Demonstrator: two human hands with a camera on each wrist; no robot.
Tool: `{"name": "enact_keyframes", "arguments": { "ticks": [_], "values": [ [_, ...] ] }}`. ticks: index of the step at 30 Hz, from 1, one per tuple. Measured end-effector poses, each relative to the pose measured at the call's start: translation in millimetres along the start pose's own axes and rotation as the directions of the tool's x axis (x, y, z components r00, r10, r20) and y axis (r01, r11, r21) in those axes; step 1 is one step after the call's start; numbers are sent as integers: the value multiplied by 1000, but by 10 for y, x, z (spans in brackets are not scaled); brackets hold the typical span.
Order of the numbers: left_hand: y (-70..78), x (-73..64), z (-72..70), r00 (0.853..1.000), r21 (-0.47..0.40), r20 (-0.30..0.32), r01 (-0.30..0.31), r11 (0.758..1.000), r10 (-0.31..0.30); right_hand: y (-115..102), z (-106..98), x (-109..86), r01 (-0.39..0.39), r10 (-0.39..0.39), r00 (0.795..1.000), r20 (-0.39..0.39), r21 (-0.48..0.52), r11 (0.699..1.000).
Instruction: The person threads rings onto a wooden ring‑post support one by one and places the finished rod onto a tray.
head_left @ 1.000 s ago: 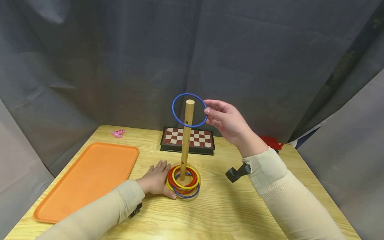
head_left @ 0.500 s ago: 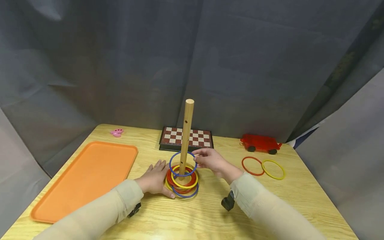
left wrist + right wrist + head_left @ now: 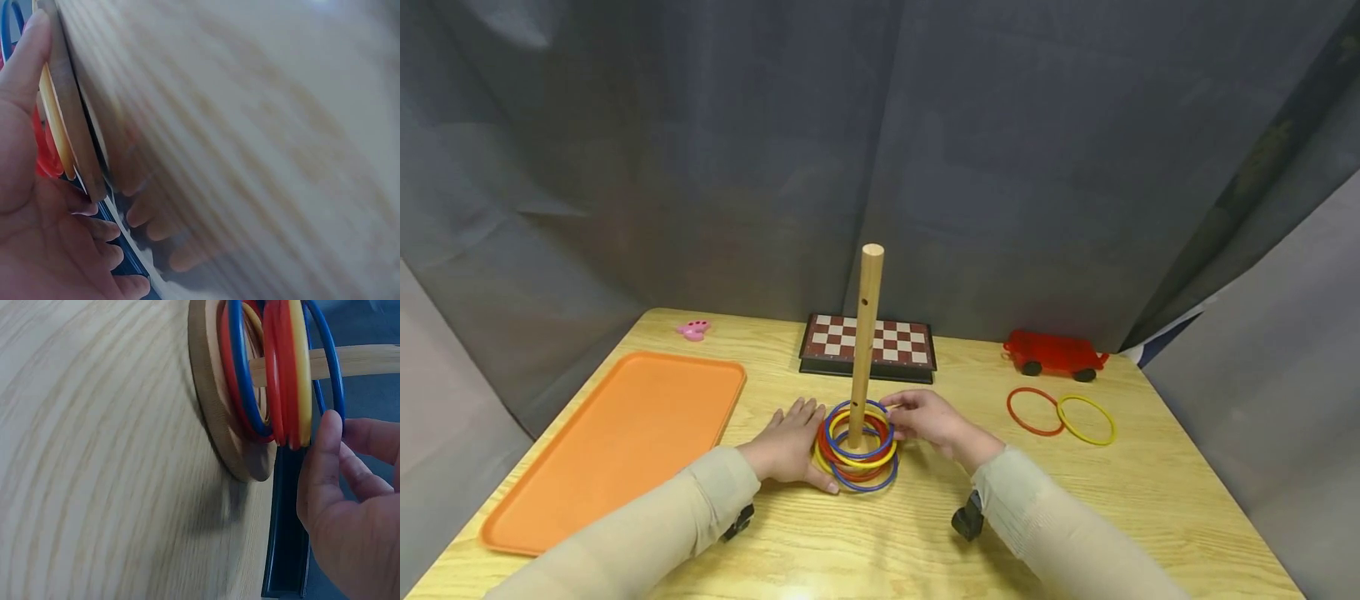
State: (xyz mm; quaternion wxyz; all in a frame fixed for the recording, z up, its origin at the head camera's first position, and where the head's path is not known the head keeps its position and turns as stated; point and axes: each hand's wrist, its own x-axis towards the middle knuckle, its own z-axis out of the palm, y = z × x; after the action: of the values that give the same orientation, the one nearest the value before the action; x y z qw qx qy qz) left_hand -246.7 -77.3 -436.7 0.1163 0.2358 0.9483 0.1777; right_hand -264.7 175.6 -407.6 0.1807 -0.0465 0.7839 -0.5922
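A wooden peg [image 3: 867, 325] stands upright on a round wooden base [image 3: 206, 381], with several red, yellow and blue rings stacked around its foot. My right hand [image 3: 928, 423] pinches a blue ring [image 3: 331, 356] between thumb and fingers. That ring encircles the peg just above the topmost yellow ring [image 3: 302, 381]; in the right wrist view a small gap shows between them. My left hand [image 3: 790, 446] lies with fingers spread at the left of the base. In the left wrist view its thumb [image 3: 31, 50] rests along the base's edge.
Right of the peg, a red ring [image 3: 1015, 414] and a yellow ring [image 3: 1108, 421] lie on the table. Behind them stands a red toy cart [image 3: 1052, 353]. A chessboard box [image 3: 898, 343] sits behind the peg. An orange tray [image 3: 625, 450] and a small pink item [image 3: 694, 330] are at the left.
The blue ring in my right hand has come down from the peg's top to the stack at its foot. My left hand has stayed at the base.
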Motion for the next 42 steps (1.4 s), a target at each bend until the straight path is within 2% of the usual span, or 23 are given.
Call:
{"name": "enact_keyframes", "arguments": {
  "ticks": [6,10,17,21,25,28,35,38,42],
  "values": [
    [4,4,-8,1000,-15,3,4,1000,-4,41,-78,-30,35,-33,999,37,-66,997],
    [11,0,-17,1000,-14,4,4,1000,-3,33,-253,-64,69,-67,997,24,-77,995],
    [-11,4,2,1000,-27,11,5,1000,-5,-114,-817,-190,127,-124,989,-85,19,992],
    [-55,26,37,1000,-41,6,3,999,-3,-166,-1189,-284,172,-158,974,-164,73,982],
    [-104,57,100,1000,-53,-10,-3,999,2,-145,-1542,-395,191,-157,962,-225,136,972],
    [-129,80,136,1000,-53,-17,-5,999,5,-64,-1784,-477,197,-148,951,-271,164,966],
    [14,-10,0,999,-51,30,13,999,-11,271,-2266,-634,210,-73,917,-391,320,924],
    [0,-1,16,999,-47,37,14,999,-13,403,-2428,-695,198,-43,900,-434,318,927],
    [-22,9,22,999,-51,40,8,999,-6,590,-2615,-773,138,16,877,-480,283,949]
  ]
}}
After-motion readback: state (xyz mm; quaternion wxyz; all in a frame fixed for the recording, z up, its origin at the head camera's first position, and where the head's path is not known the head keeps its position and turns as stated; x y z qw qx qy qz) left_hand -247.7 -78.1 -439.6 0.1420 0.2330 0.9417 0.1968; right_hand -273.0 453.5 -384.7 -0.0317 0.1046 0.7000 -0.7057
